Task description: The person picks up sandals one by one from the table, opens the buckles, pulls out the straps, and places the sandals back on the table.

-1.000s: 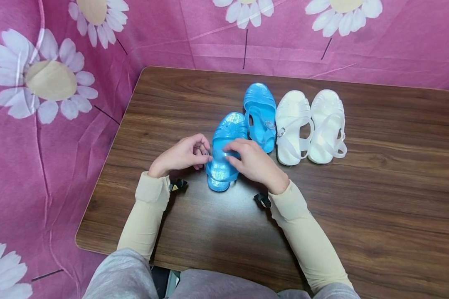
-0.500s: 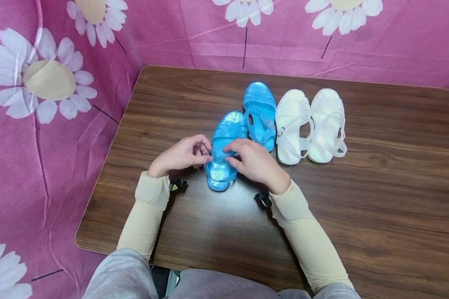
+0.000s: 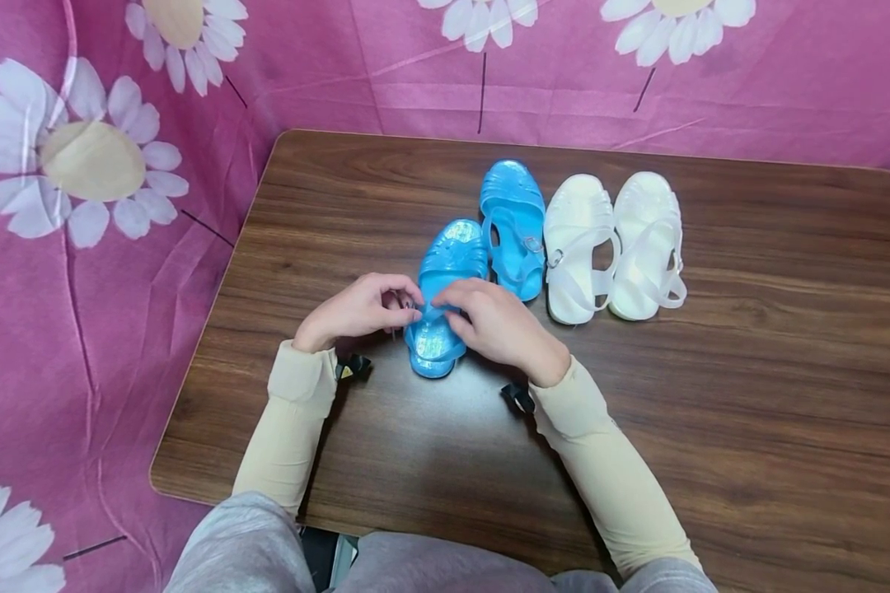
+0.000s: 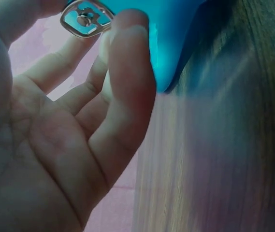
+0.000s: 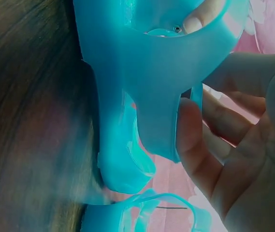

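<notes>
A glossy blue jelly sandal [image 3: 437, 342] lies on the table with its toe pointing away, between both hands. At its left side the left hand [image 3: 352, 311] has thumb and fingers brought together by a metal buckle [image 4: 85, 19], pinching the sandal's side there. The right hand [image 3: 500, 325] reaches across the sandal from the right. In the right wrist view its thumb and forefinger pinch a blue strap [image 5: 159, 116], whose far part passes behind the fingers. A fingertip of the left hand shows through the strap opening, near the buckle's pin.
The second blue sandal [image 3: 512, 189] lies just behind and to the right, close to the first. Two white sandals [image 3: 582, 214] stand side by side to its right. The brown wooden table [image 3: 771, 329] backs onto a pink flowered cloth [image 3: 415, 82].
The right hand has shifted slightly left over the sandal, bringing its fingertips closer to the left hand. The left hand has stayed nearly still by the buckle.
</notes>
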`<state>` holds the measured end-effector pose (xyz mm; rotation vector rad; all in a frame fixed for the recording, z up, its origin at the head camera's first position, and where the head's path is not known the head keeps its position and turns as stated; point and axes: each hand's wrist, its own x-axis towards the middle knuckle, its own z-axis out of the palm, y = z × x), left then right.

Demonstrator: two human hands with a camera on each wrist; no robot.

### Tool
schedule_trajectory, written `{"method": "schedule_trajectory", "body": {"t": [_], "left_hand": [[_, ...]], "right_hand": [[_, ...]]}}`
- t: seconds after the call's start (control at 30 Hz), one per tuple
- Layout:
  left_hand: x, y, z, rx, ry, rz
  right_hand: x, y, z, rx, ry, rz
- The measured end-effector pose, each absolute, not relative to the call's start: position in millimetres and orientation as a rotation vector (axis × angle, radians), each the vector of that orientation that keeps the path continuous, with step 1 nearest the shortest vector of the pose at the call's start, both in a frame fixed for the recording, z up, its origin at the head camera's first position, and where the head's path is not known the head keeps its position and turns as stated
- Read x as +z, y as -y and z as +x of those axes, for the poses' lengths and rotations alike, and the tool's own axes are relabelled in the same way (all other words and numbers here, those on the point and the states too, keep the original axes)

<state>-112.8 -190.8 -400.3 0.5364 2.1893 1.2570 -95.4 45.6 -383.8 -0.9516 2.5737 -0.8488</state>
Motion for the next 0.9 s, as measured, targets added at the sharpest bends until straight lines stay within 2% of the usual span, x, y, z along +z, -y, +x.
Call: {"method": "schedule_trajectory", "body": {"t": [0.9], "left_hand": [[-401.3,193.4,-113.8,1.237,-2.254,0.595]], "right_hand": [[-378.9,-54.1,-96.4,-1.085,-2.655,-1.084]]}}
